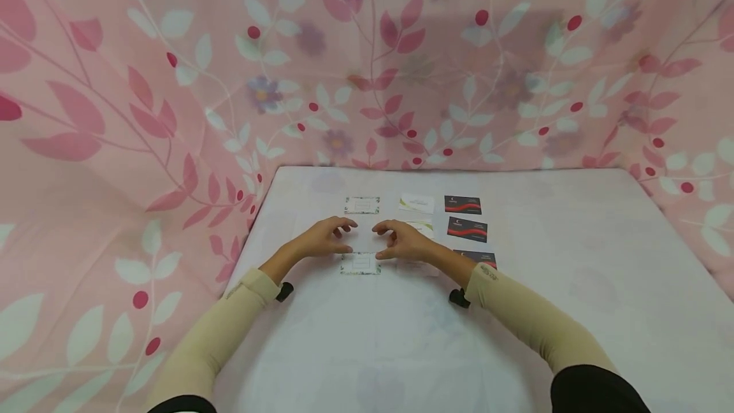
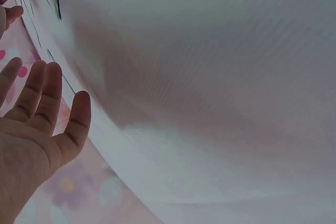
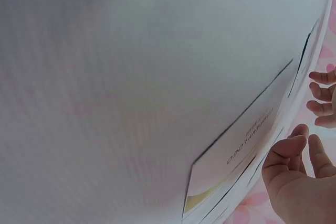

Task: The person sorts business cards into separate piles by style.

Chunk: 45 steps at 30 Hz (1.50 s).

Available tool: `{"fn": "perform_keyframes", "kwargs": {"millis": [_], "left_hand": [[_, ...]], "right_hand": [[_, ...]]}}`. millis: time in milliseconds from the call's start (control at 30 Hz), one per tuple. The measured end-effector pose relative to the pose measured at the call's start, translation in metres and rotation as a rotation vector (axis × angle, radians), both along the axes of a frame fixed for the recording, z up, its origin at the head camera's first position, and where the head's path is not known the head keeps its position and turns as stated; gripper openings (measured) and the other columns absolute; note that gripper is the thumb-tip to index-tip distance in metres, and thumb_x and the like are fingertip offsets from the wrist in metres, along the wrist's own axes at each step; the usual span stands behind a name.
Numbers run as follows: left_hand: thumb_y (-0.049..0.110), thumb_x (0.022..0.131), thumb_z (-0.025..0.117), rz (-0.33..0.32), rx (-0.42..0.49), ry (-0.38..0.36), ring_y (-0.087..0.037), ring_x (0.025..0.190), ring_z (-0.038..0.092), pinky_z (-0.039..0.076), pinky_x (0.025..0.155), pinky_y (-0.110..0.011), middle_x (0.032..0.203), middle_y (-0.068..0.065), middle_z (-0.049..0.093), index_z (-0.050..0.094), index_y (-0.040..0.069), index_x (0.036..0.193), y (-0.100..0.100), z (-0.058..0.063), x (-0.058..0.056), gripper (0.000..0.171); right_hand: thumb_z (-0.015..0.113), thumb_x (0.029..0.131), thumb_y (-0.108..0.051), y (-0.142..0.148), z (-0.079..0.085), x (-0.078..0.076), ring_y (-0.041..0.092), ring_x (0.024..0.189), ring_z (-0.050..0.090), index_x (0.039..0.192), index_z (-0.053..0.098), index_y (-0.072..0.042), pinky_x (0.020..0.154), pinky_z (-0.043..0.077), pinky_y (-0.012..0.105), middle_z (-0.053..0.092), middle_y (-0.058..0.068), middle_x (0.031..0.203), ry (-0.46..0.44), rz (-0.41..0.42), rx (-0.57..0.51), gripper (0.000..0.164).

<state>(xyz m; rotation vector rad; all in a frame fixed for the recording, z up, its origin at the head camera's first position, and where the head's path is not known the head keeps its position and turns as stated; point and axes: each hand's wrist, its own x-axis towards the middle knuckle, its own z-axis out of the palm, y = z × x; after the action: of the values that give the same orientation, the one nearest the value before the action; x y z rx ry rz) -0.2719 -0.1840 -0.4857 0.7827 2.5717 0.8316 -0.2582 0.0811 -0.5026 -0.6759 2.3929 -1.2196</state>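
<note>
My left hand [image 1: 323,238] hovers over the left column of cards, its fingers apart and gently bent, holding nothing. Facing it, my right hand [image 1: 407,241] has curved fingers with nothing between them. A floral-bordered white card [image 1: 360,264] lies flat just below the two thumbs, the right thumb overlapping its upper right corner. Another floral-bordered card [image 1: 362,205] lies behind the fingertips. My right hand and wrist partly cover two cards in the middle column: a white card with a green curve [image 1: 425,228] and a front white card [image 1: 417,269]. In the right wrist view a printed white card [image 3: 241,140] lies below the right hand.
Farther back in the middle column is a white card with a green curve [image 1: 417,203]. The right column has dark red-striped cards, the back one [image 1: 462,204], the middle one [image 1: 467,229] and the front one [image 1: 477,258], partly behind my right forearm. A pink floral curtain [image 1: 373,69] hangs behind the white-covered table [image 1: 367,336].
</note>
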Motion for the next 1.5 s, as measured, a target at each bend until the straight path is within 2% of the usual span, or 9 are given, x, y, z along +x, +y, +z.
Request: {"fn": "perform_keyframes", "kwargs": {"millis": [233,400,633,800,1000,1233,1333,1500], "left_hand": [[0.025,0.080,0.083,-0.013,-0.036,0.004,-0.022,0.097,0.055,0.046,0.090,-0.038,0.113,-0.009,0.061,0.059,0.009,0.125,0.003,-0.004,0.010,0.053],[0.024,0.078,0.085,-0.025,-0.069,-0.023,-0.019,0.094,0.054,0.045,0.087,-0.036,0.108,-0.006,0.060,0.058,0.010,0.119,0.008,-0.006,0.017,0.051],[0.024,0.075,0.087,-0.014,-0.095,0.009,-0.018,0.093,0.053,0.045,0.086,-0.036,0.107,-0.007,0.059,0.057,0.011,0.118,0.009,-0.006,0.023,0.053],[0.026,0.074,0.088,-0.011,-0.152,0.025,-0.016,0.089,0.052,0.045,0.081,-0.035,0.105,-0.005,0.058,0.057,0.015,0.117,0.013,-0.008,0.026,0.054],[0.024,0.074,0.088,-0.008,-0.205,0.044,-0.016,0.085,0.052,0.045,0.079,-0.035,0.098,-0.003,0.056,0.058,0.015,0.117,0.016,-0.009,0.030,0.054],[0.023,0.074,0.088,-0.014,-0.217,0.102,-0.016,0.084,0.050,0.045,0.074,-0.032,0.098,-0.005,0.053,0.063,0.015,0.112,0.017,-0.011,0.034,0.046],[0.024,0.074,0.088,-0.006,-0.224,0.120,-0.016,0.085,0.051,0.046,0.077,-0.032,0.100,-0.004,0.053,0.063,0.016,0.112,0.016,-0.012,0.036,0.046],[0.024,0.076,0.086,-0.045,-0.179,0.154,-0.015,0.090,0.054,0.048,0.082,-0.033,0.103,-0.003,0.056,0.062,0.014,0.114,0.011,-0.016,0.039,0.046]], "right_hand": [[0.084,0.079,-0.023,-0.004,0.002,0.010,0.015,0.077,0.052,0.131,0.059,-0.009,0.073,0.042,0.029,0.062,0.010,0.119,0.034,0.007,0.035,0.059],[0.085,0.078,-0.024,-0.006,0.004,0.017,0.014,0.075,0.052,0.130,0.059,-0.009,0.072,0.042,0.027,0.062,0.010,0.116,0.040,0.029,0.081,0.060],[0.085,0.079,-0.024,-0.007,0.004,0.020,0.013,0.077,0.051,0.133,0.055,-0.005,0.072,0.042,0.026,0.058,0.012,0.117,0.077,0.118,0.123,0.065],[0.086,0.077,-0.024,-0.014,-0.002,0.021,0.012,0.080,0.050,0.127,0.058,-0.007,0.075,0.042,0.025,0.058,0.008,0.110,0.117,0.090,0.168,0.060],[0.089,0.073,-0.020,-0.026,-0.003,0.028,0.015,0.092,0.053,0.117,0.062,-0.006,0.085,0.047,0.032,0.058,0.006,0.105,0.208,0.075,0.278,0.054],[0.089,0.072,-0.022,-0.028,0.000,0.030,0.013,0.086,0.051,0.109,0.063,-0.010,0.078,0.047,0.030,0.055,0.005,0.103,0.221,0.059,0.326,0.047],[0.087,0.076,-0.020,-0.028,0.000,0.031,0.013,0.082,0.051,0.107,0.059,-0.011,0.074,0.045,0.030,0.056,0.002,0.097,0.202,0.047,0.311,0.043],[0.069,0.091,-0.011,-0.028,-0.002,0.035,0.013,0.072,0.051,0.109,0.055,-0.009,0.066,0.041,0.027,0.058,0.000,0.084,0.177,0.046,0.266,0.024]]}}
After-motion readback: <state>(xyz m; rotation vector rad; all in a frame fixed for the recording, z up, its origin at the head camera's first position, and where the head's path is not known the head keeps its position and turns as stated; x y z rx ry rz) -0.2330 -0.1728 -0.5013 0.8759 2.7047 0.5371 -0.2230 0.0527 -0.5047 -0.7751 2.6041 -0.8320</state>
